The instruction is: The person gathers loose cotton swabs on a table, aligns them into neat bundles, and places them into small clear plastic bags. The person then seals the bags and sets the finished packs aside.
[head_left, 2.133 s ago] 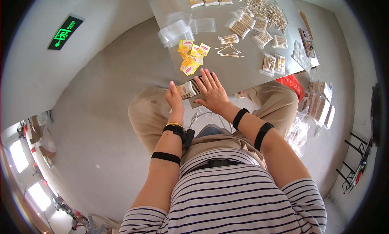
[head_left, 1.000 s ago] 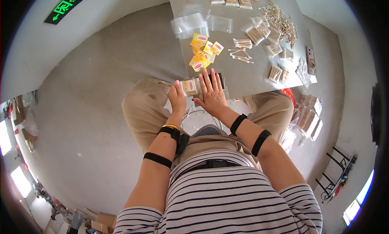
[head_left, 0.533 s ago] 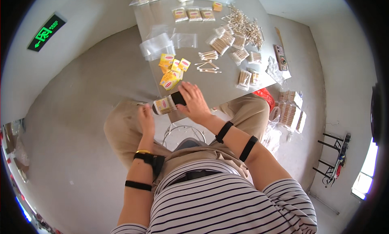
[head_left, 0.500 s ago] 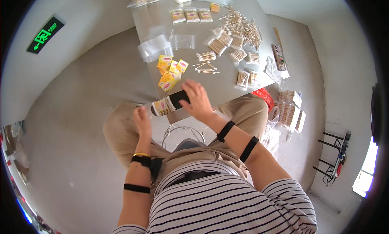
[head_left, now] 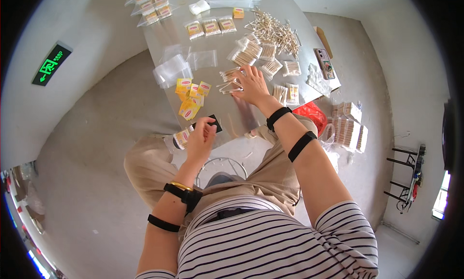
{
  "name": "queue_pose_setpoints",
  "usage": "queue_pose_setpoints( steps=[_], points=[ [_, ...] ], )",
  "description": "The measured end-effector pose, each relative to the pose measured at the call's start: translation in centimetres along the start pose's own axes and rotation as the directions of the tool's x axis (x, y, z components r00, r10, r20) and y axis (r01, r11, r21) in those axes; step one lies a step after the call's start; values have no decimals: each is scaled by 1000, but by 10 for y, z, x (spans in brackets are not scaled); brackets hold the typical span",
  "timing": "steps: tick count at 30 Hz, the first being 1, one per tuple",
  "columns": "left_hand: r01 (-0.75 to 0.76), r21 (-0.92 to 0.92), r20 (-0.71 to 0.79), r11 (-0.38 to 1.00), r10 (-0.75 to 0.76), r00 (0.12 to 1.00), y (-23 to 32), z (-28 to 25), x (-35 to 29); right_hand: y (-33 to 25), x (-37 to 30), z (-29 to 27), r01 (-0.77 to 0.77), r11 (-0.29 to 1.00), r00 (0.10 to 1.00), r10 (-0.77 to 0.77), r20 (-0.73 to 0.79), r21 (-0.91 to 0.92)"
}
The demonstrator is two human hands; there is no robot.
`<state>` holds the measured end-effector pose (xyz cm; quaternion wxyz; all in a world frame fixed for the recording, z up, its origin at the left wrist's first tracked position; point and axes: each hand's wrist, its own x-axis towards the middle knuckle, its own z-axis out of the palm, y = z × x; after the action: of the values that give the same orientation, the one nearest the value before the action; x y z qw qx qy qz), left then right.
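Observation:
Bent over a group of loose cotton swabs on the table, my right hand has its fingers curled round some of their ends. My left hand is at the table's near edge with bent fingers, above a narrow black board. Whether it grips anything is partly hidden by the fingers. On the board's left end lies a row of cotton swabs with a yellow label, partly covered by my left hand. Beyond it is a loose pile of yellow label cards.
Clear plastic bags lie at the left of the table. Filled swab packs stand farther back. A large heap of loose swabs and bundles are to the right, near a phone. A red bag hangs below the edge.
My right hand has left the black board and reached forward to the loose swabs. My left hand has moved right, over the board. The view has shifted slightly.

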<state>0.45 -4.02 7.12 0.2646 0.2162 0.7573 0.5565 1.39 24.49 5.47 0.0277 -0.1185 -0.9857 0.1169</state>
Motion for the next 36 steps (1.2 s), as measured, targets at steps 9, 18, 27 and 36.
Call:
queue_pose_setpoints(
  steps=[9, 18, 27, 36],
  points=[
    [-58, 140, 167, 988, 35, 985, 6, 19, 14, -1, 9, -3, 16, 999, 997, -13, 78, -41],
    [-390, 461, 142, 798, 367, 919, -2, 31, 39, -10, -14, 13, 65, 997, 994, -67, 82, 29],
    [-409, 684, 260, 603, 322, 910, -12, 51, 75, -7, -37, 8, 99, 986, 994, -104, 34, 133],
    [-381, 727, 305, 571, 229, 925, -19, 48, 79, 21, -36, 19, -20, 941, 999, 11, 30, 337]
  ],
)
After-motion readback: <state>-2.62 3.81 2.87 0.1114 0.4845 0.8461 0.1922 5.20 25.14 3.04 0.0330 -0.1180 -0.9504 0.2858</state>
